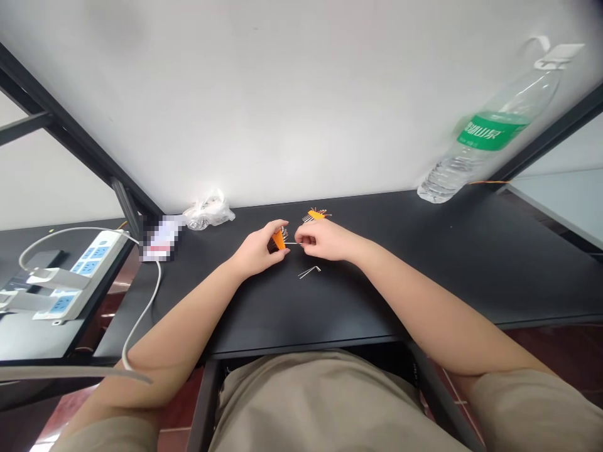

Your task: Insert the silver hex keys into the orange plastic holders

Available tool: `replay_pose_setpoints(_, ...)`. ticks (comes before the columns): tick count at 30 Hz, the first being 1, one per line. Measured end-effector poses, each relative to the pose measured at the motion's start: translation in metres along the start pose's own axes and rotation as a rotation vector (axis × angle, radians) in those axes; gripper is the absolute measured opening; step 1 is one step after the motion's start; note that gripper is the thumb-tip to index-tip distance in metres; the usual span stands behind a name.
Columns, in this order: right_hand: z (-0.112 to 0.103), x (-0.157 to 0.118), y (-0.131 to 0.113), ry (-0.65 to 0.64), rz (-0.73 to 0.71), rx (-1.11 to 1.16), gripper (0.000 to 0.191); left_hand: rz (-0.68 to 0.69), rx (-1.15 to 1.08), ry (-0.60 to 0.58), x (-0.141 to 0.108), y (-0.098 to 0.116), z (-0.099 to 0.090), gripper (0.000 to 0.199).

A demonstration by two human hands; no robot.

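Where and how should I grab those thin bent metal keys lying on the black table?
Probably pinch the keys by their long straight parts, from above and the near side of the table: they look slim and low, and the left hand and right hand are just beyond.

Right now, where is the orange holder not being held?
In the head view, that orange holder lies just right of centre on the black table, immediately beyond the right hand.

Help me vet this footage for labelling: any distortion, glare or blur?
Head view: the bottle leans outward, likely wide-angle distortion; head view: soft sheen on the front of the desk; head view: the rod at the right hand is too thin to judge for blur.
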State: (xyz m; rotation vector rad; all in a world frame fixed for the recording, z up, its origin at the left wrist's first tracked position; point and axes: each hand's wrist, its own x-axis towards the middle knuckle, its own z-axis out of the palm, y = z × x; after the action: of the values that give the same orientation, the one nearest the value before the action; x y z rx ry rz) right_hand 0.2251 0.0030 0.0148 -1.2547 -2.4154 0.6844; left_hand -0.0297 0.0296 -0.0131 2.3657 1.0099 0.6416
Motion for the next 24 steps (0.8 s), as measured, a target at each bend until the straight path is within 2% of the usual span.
replay_pose_setpoints(3,0.000,-0.001,0.000,0.033,-0.034,-0.058,0.012,0.003,0.014,0.002,0.000,0.000,-0.001,0.067)
replay_pose_setpoints(8,0.001,-0.005,-0.006,0.159,-0.120,-0.227,0.023,0.019,0.067,-0.031,-0.001,0.003,-0.002,0.067)
replay_pose_setpoints(12,0.010,-0.001,-0.010,0.166,-0.188,-0.153,0.025,0.032,-0.012,-0.048,-0.002,0.006,0.000,0.065)
replay_pose_setpoints(14,0.015,0.003,-0.009,0.209,-0.193,-0.062,0.020,0.026,-0.092,-0.032,-0.001,0.006,0.002,0.064)
replay_pose_setpoints(19,0.024,0.009,-0.003,0.411,-0.260,0.096,0.013,0.006,-0.414,0.037,0.001,0.004,0.006,0.059)
replay_pose_setpoints(24,0.035,0.012,0.001,0.487,-0.283,0.247,0.014,-0.064,-0.678,0.079,0.004,0.004,0.008,0.060)
